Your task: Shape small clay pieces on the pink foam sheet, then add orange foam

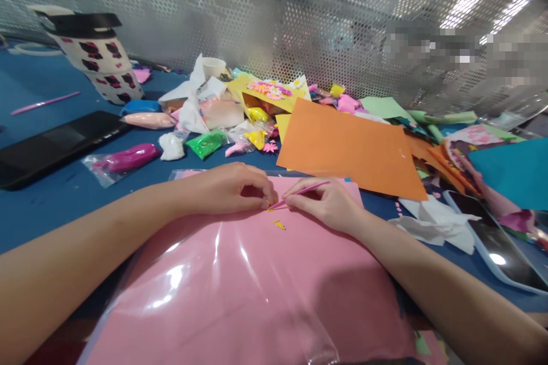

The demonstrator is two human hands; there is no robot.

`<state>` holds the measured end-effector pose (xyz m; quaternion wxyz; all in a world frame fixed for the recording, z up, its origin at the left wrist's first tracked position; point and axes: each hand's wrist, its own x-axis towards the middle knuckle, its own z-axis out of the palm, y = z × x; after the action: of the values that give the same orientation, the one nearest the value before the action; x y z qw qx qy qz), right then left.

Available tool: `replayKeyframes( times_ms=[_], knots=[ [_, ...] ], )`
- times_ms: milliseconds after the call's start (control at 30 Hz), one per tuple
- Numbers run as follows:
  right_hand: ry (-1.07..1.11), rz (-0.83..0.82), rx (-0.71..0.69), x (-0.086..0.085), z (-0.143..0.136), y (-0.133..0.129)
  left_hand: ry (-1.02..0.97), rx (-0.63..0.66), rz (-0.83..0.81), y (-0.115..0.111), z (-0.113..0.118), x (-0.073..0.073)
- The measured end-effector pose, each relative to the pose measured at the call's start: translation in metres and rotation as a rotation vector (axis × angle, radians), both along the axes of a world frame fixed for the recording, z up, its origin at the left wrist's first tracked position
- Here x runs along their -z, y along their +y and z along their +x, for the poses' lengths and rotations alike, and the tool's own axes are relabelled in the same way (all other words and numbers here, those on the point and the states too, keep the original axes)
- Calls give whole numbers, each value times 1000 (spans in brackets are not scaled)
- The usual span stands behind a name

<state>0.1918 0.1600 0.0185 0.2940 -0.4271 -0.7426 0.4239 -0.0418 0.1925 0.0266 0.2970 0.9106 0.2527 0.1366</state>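
On the blue table (43,211) lies a pink sheet (205,308) under clear plastic (174,276); over its far part the left hand (240,188) curls, fingertips together, and the right hand (325,205) grasps a slim pink tool (314,186) slanting toward them; yellow pieces (279,225) lie loose on the nearer side of both grips, and a yellow bit (270,210) sits by the tool's tip, whether pinched by the left hand I cannot tell
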Motion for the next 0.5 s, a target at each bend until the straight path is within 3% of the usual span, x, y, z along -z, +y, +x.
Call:
replayKeyframes(
  times_ms=[500],
  knots=[
    [-81,22,-83,0,6,2,4,7,-7,0,0,0]
  ],
)
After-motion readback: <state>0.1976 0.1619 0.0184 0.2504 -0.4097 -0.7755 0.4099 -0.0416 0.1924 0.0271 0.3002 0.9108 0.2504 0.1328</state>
